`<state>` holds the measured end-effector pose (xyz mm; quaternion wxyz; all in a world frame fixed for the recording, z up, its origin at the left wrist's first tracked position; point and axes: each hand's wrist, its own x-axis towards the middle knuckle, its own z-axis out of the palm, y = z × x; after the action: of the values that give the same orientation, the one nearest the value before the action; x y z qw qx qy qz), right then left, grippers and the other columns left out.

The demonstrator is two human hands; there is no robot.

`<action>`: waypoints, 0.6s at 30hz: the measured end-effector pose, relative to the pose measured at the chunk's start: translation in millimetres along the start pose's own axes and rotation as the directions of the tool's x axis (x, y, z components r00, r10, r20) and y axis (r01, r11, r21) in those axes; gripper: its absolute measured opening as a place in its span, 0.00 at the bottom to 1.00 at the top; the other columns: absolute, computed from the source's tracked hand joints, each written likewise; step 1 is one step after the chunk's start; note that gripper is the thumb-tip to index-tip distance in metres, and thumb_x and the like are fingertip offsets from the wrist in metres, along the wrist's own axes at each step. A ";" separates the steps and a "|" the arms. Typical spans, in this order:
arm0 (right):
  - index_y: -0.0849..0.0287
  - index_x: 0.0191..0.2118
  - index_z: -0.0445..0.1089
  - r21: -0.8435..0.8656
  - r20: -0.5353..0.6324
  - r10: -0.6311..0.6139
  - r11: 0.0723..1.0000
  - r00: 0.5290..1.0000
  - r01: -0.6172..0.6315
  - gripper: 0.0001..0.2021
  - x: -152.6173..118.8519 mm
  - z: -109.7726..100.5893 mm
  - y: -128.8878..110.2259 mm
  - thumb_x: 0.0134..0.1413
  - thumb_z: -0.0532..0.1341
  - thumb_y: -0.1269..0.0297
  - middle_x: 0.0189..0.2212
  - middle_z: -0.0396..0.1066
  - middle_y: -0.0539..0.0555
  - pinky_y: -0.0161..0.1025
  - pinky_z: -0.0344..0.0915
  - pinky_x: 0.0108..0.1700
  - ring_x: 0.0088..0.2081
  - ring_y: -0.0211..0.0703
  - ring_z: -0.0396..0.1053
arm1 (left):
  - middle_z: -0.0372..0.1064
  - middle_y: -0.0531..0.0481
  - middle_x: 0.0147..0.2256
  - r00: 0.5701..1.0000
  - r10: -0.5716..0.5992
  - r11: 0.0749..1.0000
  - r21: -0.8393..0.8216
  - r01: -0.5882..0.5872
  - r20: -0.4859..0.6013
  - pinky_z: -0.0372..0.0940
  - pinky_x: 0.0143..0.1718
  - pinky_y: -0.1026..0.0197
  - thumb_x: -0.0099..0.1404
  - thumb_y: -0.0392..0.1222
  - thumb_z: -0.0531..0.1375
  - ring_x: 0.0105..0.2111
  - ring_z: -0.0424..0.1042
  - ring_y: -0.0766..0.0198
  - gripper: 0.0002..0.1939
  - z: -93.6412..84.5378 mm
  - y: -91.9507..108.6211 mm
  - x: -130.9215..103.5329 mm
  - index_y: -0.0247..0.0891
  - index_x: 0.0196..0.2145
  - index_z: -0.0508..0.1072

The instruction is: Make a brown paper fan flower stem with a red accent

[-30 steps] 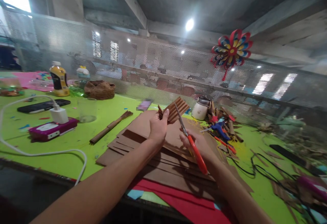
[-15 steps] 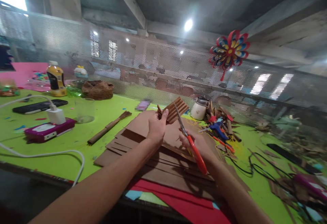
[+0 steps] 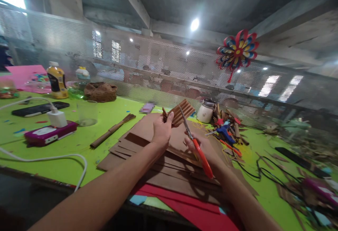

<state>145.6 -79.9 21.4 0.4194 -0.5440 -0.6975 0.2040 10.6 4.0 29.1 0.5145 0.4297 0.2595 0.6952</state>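
Observation:
Between thumb and fingers, my left hand pinches a ridged brown cardboard piece above the stack of brown sheets. My right hand is closed around the orange handles of a pair of scissors. The scissors' blades point up and to the left, lying against the cardboard piece. Beneath both hands the brown sheets overlap, with red paper under their near edge.
On the green table stand a purple power block, a clear cup and a rolled brown stick. A white jar, a blue glue gun, black cables and scraps lie rightward.

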 end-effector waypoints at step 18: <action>0.64 0.45 0.68 0.059 0.005 0.059 0.996 0.998 -0.059 0.25 -2.6 0.2 -7.1 0.48 0.55 0.48 0.22 0.63 0.50 0.35 0.62 0.29 0.24 0.37 0.61 | 0.71 0.46 0.27 0.997 -0.081 0.995 -0.068 0.080 -0.012 0.68 0.26 0.62 0.52 0.45 0.61 0.25 0.70 0.65 0.14 3.9 10.2 -3.9 0.30 0.32 0.70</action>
<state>141.3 -84.6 25.6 0.4279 -0.5515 -0.6754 0.2378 9.4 -3.5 38.0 0.5542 0.3960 0.2567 0.6856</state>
